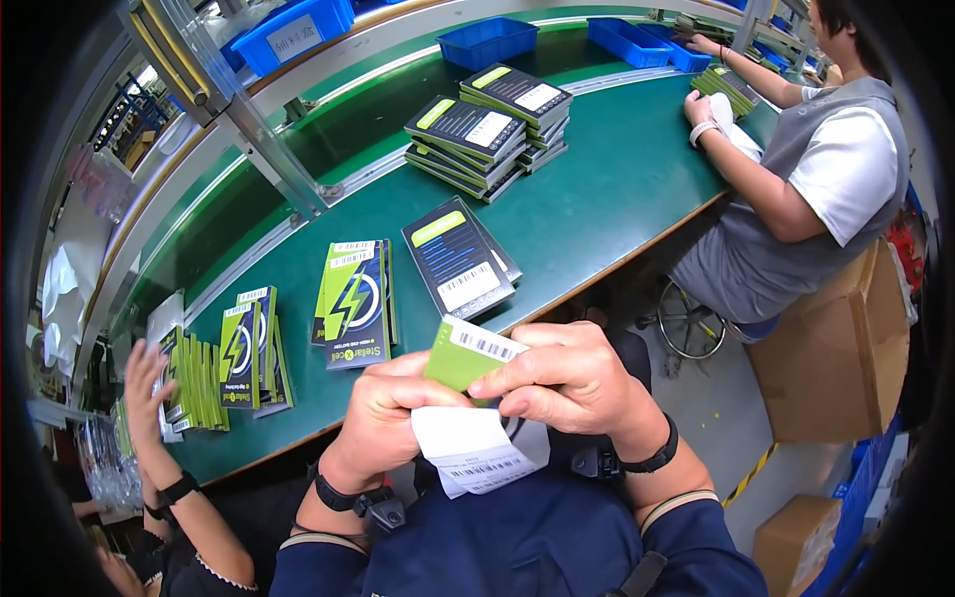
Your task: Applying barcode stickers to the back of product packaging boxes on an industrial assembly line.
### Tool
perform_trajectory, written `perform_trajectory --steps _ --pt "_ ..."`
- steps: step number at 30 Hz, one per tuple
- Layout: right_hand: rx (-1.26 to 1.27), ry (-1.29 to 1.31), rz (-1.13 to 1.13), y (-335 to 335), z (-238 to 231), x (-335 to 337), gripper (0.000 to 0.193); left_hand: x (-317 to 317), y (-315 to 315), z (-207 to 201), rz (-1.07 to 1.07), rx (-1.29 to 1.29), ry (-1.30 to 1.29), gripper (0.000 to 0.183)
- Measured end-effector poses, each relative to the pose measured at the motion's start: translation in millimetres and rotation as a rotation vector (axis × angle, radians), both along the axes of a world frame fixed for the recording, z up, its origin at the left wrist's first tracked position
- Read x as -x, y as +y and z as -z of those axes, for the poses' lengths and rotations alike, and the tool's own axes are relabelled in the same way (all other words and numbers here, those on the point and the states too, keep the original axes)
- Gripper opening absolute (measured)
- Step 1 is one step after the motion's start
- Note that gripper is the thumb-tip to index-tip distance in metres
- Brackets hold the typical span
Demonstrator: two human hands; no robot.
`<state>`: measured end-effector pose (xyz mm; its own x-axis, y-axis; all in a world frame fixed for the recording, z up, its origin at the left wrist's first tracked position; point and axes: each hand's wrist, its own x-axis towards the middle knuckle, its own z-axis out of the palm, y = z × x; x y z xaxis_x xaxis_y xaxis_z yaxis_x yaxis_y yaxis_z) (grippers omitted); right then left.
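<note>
Slim green box (450, 366) pinched between both hands, right in front of the body

Left hand (386, 408) grips its left side, with a limp white label sheet (479, 450) hanging just below; right hand (565, 378) has fingers and thumb closed on the other side. I'd guess it's light, stiffish, maybe slick, so hold the edges and don't squash the faces. Containers: blue bin (264, 58) up left of the grip, blue tub (497, 55) ahead, blue tray (634, 57) farther right, brown carton (821, 348) well right. Can't make out any contents.
</note>
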<state>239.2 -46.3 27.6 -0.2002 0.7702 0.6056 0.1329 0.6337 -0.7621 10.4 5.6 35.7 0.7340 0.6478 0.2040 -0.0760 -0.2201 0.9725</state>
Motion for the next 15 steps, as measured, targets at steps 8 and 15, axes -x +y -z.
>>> perform_trajectory --steps 8,15 --pt "0.084 0.047 0.149 -2 9 -11 0.017 29 24 3 -0.539 -0.046 0.07 0.002" --pt "0.29 0.192 0.295 -2 4 -24 0.024 59 74 22 -0.66 -0.024 0.144 0.003"
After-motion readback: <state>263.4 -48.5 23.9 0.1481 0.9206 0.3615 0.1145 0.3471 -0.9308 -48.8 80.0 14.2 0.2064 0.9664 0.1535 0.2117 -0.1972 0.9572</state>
